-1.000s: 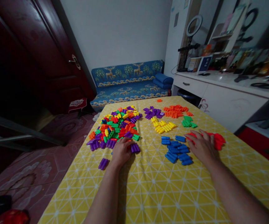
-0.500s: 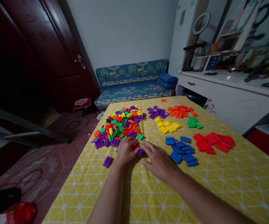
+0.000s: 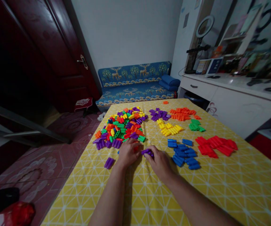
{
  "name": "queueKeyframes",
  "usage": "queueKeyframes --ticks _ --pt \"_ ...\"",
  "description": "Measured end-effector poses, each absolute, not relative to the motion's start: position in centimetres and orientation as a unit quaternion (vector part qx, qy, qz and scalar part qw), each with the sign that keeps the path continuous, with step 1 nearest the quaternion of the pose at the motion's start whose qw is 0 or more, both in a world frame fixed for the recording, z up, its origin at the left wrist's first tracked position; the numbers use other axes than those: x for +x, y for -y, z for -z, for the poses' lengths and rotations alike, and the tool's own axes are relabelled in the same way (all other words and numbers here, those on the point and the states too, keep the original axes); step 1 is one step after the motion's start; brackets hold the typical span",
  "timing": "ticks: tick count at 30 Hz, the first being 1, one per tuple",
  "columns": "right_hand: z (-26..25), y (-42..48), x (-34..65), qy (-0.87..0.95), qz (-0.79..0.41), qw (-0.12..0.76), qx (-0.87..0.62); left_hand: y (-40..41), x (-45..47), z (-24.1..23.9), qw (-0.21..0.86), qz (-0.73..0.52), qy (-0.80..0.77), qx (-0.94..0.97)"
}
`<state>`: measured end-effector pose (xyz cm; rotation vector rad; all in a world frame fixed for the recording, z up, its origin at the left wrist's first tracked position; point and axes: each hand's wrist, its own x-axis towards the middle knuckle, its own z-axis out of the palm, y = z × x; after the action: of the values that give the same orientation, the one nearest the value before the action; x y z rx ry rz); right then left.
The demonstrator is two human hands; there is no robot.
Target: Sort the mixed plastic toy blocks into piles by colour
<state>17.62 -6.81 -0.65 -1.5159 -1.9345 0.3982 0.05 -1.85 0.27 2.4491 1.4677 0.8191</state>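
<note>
My right hand (image 3: 159,161) has a purple plastic block (image 3: 147,152) pinched between thumb and fingers, just above the yellow tablecloth. My left hand (image 3: 128,153) rests at the near edge of a mixed heap of coloured blocks (image 3: 122,125). Its fingers curve loosely, thumb apart, over a red block (image 3: 137,148) that they partly hide. Left of that wrist lies a single purple block (image 3: 109,163). A group of blue blocks (image 3: 183,152) is close to my right hand, on its right.
Further groups lie sorted by colour: purple (image 3: 159,114), yellow (image 3: 169,128), orange (image 3: 182,113), green (image 3: 196,125) and red (image 3: 216,145). One orange block (image 3: 165,102) sits near the far edge. Beyond the table (image 3: 147,201) stand a blue sofa (image 3: 135,84) and a white cabinet (image 3: 239,105).
The right hand has closed on the purple block, which has come up and slightly right, clear of the left hand. The left hand stays nearly in place beside the heap.
</note>
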Motion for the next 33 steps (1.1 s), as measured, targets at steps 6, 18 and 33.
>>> queueKeyframes --ticks 6,18,33 --pt "-0.5 2.9 20.2 0.703 -0.243 0.406 -0.531 1.8 0.1 0.0 0.082 -0.272 -0.505 0.815" --pt "-4.6 -15.8 25.6 0.526 -0.233 0.479 -0.663 1.4 0.3 0.2 0.061 -0.271 -0.531 0.8" --pt "1.3 3.0 14.5 0.579 -0.481 0.509 -0.418 2.1 0.6 -0.5 0.134 -0.421 -0.547 0.711"
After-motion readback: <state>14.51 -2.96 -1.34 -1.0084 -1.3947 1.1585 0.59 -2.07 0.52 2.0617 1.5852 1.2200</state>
